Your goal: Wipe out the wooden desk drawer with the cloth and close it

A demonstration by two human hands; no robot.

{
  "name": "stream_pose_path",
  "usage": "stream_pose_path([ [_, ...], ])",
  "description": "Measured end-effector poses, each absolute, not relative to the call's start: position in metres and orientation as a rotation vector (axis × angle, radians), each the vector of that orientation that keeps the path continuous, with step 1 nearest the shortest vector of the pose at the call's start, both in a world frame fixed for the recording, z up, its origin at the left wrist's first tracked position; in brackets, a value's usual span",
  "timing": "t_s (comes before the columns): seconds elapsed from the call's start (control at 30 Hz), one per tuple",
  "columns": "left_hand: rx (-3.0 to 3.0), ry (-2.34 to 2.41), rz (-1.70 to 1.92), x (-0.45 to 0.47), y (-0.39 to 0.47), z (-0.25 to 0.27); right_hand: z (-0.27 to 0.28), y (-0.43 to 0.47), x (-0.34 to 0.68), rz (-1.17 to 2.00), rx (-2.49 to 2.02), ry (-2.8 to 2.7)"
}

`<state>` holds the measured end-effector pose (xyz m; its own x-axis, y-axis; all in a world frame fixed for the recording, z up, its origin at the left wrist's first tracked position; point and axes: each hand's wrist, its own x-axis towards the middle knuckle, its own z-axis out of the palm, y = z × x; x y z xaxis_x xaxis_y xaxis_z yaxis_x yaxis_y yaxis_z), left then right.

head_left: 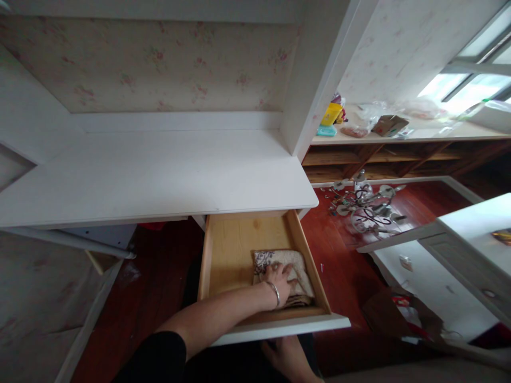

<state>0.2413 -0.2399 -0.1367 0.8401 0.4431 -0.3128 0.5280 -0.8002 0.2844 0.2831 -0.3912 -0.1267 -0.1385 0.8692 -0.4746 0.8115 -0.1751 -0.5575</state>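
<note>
Right hand (289, 357) sits lowest in frame, under the front panel of the open drawer (223, 250); mostly hidden by the panel edge, so can't tell if it's gripping anything or how far open it is. Left hand (281, 283) reaches in over the drawer front, forearm crossing from lower left, black sleeve at the upper arm, silver bangle (275, 294) on the wrist. Fingers are spread and flat, palm down, pressing on a folded patterned cloth (279, 260); no closed grip visible, just resting on top. Cloth is beige with a darker floral print, lying in the drawer's right front corner, touching the right wall; left half of the wooden drawer bottom is bare. Drawer is pulled out from under the right end of a white tabletop (159, 175). Floral wallpaper behind it. Right of the desk: red wooden floor with a dismantled chandelier (365, 205) lying on it, well apart from the drawer. Windowsill shelf (439, 133) beyond holds a yellow container (332, 113), a cardboard box (389, 125) and plastic bags. White cabinet (459, 250) at far right.
</note>
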Motion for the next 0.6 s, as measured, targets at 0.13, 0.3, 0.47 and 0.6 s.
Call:
stream_pose_path([
  [0.13, 2.667, 0.774, -0.244, 0.241, -0.212, -0.142, -0.122, -0.389, 0.282, 1.202, -2.003, -1.957],
  [0.3, 2.651, 1.063, -0.186, 0.25, -0.162, -0.134, -0.116, -0.387, 0.281, 1.243, -2.036, -1.999],
  [0.47, 2.625, 1.177, -0.092, 0.246, -0.142, -0.139, -0.12, -0.388, 0.281, 1.259, -2.057, -1.974],
  [0.6, 2.662, 1.159, -0.192, 0.232, -0.142, -0.146, -0.123, -0.388, 0.282, 1.242, -2.054, -1.983],
])
